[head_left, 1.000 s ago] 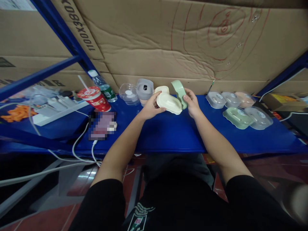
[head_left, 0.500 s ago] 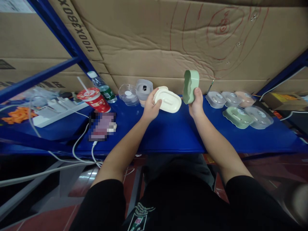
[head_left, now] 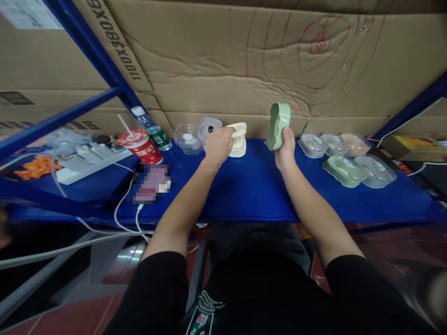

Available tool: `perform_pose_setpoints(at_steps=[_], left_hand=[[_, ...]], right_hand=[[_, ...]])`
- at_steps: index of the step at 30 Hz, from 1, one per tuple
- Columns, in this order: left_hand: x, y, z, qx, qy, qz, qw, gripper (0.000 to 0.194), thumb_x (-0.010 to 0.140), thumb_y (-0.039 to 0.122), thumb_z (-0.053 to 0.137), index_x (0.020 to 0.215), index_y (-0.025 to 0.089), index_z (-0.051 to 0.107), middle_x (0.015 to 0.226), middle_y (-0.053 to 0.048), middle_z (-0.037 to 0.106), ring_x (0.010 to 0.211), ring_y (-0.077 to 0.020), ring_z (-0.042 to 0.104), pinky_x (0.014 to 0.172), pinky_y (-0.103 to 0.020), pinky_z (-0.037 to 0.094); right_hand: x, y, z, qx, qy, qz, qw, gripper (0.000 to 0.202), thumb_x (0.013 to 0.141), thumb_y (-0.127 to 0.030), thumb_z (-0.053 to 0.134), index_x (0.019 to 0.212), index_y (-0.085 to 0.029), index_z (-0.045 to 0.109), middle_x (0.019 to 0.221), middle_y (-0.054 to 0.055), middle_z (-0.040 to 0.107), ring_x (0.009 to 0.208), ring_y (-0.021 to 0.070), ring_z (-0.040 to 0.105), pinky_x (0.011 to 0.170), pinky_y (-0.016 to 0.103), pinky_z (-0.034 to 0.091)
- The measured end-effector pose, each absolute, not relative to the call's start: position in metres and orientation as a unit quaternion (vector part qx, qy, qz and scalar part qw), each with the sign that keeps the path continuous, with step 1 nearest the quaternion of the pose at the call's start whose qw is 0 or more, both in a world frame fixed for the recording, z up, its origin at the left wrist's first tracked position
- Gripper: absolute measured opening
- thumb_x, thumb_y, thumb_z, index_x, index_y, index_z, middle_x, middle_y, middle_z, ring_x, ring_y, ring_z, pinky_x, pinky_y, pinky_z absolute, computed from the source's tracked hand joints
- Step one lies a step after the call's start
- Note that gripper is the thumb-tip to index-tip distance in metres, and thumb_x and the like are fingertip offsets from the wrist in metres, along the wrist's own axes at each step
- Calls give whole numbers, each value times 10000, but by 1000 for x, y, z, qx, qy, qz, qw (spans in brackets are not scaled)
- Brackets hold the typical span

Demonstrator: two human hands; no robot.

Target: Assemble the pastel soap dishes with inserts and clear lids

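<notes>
My left hand (head_left: 219, 145) is closed on the edge of a cream oval tray-like piece (head_left: 240, 129), held over a small stack of similar cream pieces (head_left: 239, 148) at the back of the blue table. Whether the held piece touches the stack, I cannot tell. In my right hand (head_left: 286, 148) is a pale green container (head_left: 281, 122) with a wavy rim, tipped on its side above the table and its hollow facing left. Just left of the cream stack stand a greyish container (head_left: 209, 126) and clear plastic pieces (head_left: 188, 139), partly behind my left hand.
On the right are a green lidded container (head_left: 345, 171), a clear one (head_left: 377, 172) and several more behind. A red cup (head_left: 142, 145) with straw, a water bottle (head_left: 153, 129), a blurred-out item (head_left: 150, 184), cables and a power strip (head_left: 91, 163) occupy the left. Cardboard (head_left: 195, 56) walls the back.
My left hand has moved back and slightly left with the cream piece, bringing it over the cream stack and turning it edge-on. My right hand keeps the green container almost in place.
</notes>
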State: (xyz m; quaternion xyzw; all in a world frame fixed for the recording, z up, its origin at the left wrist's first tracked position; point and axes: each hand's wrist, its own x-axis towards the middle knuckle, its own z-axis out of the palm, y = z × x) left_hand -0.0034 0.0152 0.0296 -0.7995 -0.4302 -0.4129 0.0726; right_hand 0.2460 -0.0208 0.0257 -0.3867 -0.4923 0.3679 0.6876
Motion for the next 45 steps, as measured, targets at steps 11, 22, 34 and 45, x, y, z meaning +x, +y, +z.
perform_pose_setpoints(at_steps=[11,22,34,45], left_hand=[[10,35,15,-843,-443,-295,83,285,954,243,598,1190,206,753,1196,-193,778,1149,-399,692,1122,-665,382],[4,33,6,-839,-422,-333,83,365,913,501,775,1150,224,775,1215,-172,771,1186,-409,660,1232,-707,279],[44,-35,14,-863,-251,-437,-35,274,1103,365,565,1216,220,768,1248,-115,752,1159,-247,732,1017,-410,598],[33,-24,14,-856,-285,-431,2,270,1108,338,538,1216,205,748,1203,-123,730,1138,-262,709,1026,-441,590]], right_hand=[[251,-15,19,-393,-543,347,656,988,858,-1010,384,1570,-332,483,1294,110,746,1314,365,700,982,581,642],[253,-25,27,-388,-491,430,651,986,796,-994,539,1497,-301,561,1347,104,757,1269,362,725,965,550,647],[234,-23,20,-336,-607,450,563,1027,906,-977,173,1669,-340,430,1686,56,537,1472,348,594,1052,538,609],[222,-24,13,-385,-550,493,554,975,896,-981,308,1538,-303,587,1361,115,778,1237,343,753,1020,567,623]])
